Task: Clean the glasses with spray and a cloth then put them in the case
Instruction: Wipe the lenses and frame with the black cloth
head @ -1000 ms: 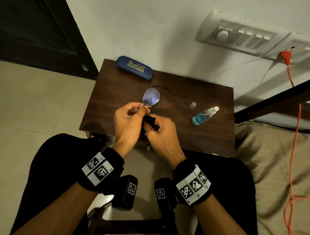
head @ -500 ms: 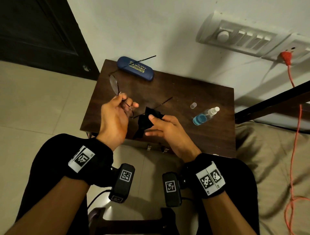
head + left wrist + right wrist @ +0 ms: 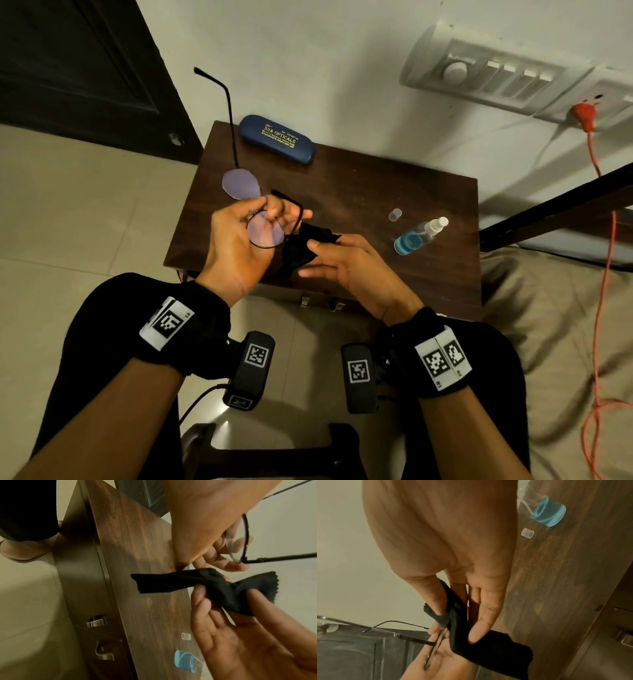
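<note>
My left hand (image 3: 253, 233) holds thin black-rimmed glasses (image 3: 241, 185) by the bridge above the table's near left part, palm up. One lens (image 3: 265, 233) lies over my fingers; one temple points up toward the wall. In the left wrist view the glasses (image 3: 245, 539) sit at my fingertips. My right hand (image 3: 329, 253) pinches a crumpled black cloth (image 3: 301, 246) between thumb and fingers, just right of the glasses; the cloth (image 3: 214, 588) hangs loose at both ends. A shut blue case (image 3: 276, 138) lies at the table's far left. A spray bottle (image 3: 416, 236) with blue liquid lies on its side at the right.
The small dark wooden table (image 3: 359, 192) stands against a white wall. A clear cap (image 3: 395, 214) lies next to the bottle. A bed with beige sheet (image 3: 548, 325) is on the right, an orange cable (image 3: 603, 240) hanging from a wall socket. Dark door at the left.
My left hand turned the glasses palm up and brought them back toward the cloth. The right hand kept the cloth and stayed near the table's front edge.
</note>
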